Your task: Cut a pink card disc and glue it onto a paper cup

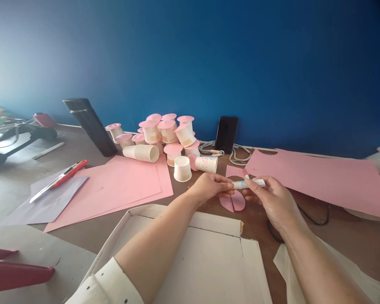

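Both my hands hold a small white glue stick [249, 183] level above the brown table. My left hand [211, 186] pinches its left end, fingers closed. My right hand [270, 199] grips the right part of the tube with closed fingers. Just below the hands lie pink paper circles [234, 202]. A single white paper cup [182, 169] stands upside down a little to the left, and another cup [206, 164] lies on its side beside it.
A heap of pink-topped cups [164, 131] and a lying stack of cups [142, 153] sit at the back. Pink sheets [120, 188] [319, 177] flank the hands. An open cardboard box [196, 253] is in front. A red cutter [61, 178], dark flask [91, 126], phone [226, 134] and cable [237, 154] lie around.
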Available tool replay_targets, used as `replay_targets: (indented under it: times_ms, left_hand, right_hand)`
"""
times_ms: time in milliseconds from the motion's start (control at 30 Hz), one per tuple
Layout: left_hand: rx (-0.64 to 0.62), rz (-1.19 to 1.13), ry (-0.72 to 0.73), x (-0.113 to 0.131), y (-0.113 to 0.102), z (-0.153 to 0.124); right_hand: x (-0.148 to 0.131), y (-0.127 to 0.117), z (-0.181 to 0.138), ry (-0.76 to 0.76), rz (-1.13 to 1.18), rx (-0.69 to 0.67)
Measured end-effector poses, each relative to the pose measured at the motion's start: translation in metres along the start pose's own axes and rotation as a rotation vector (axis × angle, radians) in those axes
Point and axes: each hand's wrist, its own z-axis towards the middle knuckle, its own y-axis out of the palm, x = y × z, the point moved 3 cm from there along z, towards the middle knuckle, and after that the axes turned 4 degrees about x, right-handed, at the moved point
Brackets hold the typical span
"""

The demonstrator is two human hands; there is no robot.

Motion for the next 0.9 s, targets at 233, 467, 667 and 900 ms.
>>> replay_targets:
  times_ms: [233, 467, 667, 900]
  left_hand:
    - [0.283, 0.504, 0.118, 0.006, -0.008, -0.004]
    - [0.329, 0.953, 0.073, 0.008, -0.003, -0.009]
    - [0.328, 0.986, 0.088, 0.006, -0.003, -0.009]
    - [0.339, 0.981, 0.075, 0.008, -0.002, -0.011]
  right_hand:
    - [-0.005, -0.030, 0.014, -0.002, -0.017, 0.250]
    - [0.008, -0.052, 0.030, 0.166, -0.045, 0.274]
    - [0.009, -0.056, 0.031, 0.138, -0.379, 0.235]
    - [-0.012, -0.056, 0.021, -0.100, -0.809, 0.182]
